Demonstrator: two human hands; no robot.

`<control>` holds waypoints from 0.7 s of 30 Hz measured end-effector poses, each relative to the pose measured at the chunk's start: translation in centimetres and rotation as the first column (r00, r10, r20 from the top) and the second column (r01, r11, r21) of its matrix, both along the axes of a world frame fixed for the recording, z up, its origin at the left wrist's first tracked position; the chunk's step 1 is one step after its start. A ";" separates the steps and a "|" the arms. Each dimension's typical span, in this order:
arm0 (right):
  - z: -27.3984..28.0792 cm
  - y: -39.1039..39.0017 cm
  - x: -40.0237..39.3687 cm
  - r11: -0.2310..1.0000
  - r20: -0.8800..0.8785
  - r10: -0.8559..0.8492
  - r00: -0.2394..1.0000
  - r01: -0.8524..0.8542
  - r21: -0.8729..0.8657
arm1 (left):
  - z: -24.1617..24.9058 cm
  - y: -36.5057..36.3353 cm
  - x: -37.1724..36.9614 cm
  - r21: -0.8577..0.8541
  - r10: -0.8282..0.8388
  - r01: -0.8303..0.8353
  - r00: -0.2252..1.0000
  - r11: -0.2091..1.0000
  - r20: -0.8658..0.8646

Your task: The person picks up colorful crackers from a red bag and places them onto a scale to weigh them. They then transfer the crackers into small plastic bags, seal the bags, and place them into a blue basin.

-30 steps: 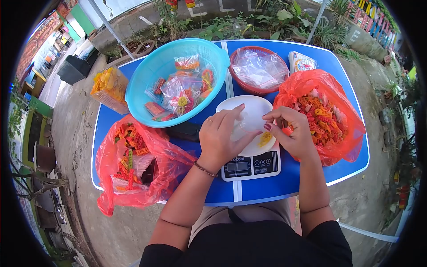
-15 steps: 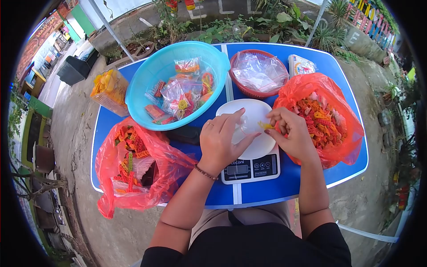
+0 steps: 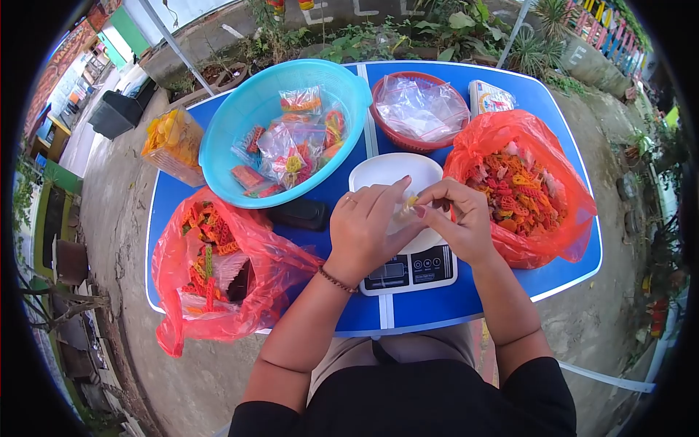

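Over the white plate (image 3: pixel 368 171) of a kitchen scale (image 3: pixel 424 270), my left hand (image 3: pixel 368 222) pinches a small clear plastic bag (image 3: pixel 402 211). My right hand (image 3: pixel 460 218) meets it from the right, its fingertips closed on a small yellow piece (image 3: pixel 412 200) at the bag's mouth. The fingers partly hide both. Right of the scale stands an open red plastic bag (image 3: pixel 575 211) full of orange, red and yellow snack pieces (image 3: pixel 520 193).
A turquoise basket (image 3: pixel 218 171) holds filled packets; a red basket (image 3: pixel 382 120) holds clear bags. Another red bag (image 3: pixel 269 277) lies left, below a yellow-filled container (image 3: pixel 175 146). A black case (image 3: pixel 300 215) and a white pack (image 3: pixel 491 97) are on the blue table (image 3: pixel 349 313).
My right hand has brought the yellow piece left to the clear bag, and the two hands are now close together. The whole view has shifted slightly.
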State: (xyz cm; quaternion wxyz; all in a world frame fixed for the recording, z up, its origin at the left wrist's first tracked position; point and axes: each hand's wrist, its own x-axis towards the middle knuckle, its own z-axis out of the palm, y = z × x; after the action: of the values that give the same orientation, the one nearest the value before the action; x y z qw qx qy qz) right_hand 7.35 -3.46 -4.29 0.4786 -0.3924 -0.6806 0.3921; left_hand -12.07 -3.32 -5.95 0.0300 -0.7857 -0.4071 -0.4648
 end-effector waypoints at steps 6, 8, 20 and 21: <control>0.4 0.0 -0.5 0.951 0.246 -0.008 0.969 -0.068 0.300 | 0.4 0.0 -0.4 -0.083 -0.067 0.071 0.997 0.994 0.050; 0.3 -0.1 -0.5 0.950 0.227 -0.067 0.972 -0.007 0.312 | 1.2 -0.4 -0.2 -0.168 -0.110 0.134 0.983 0.977 0.145; 0.2 1.1 0.5 0.934 0.100 -0.062 0.993 0.022 0.356 | -0.4 -0.1 -0.3 -0.452 -0.179 0.613 0.699 0.648 0.692; 0.0 1.1 0.7 0.938 0.122 -0.042 0.992 -0.003 0.347 | -0.4 0.0 -0.4 -0.480 -0.191 0.617 0.715 0.624 0.672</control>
State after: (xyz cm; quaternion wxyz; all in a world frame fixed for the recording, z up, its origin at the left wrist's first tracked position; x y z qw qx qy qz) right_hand 8.02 -2.35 -4.27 0.4997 -0.3330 -0.7642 0.2355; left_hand -12.46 -3.32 -6.32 -0.4895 -0.6403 -0.3382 -0.4858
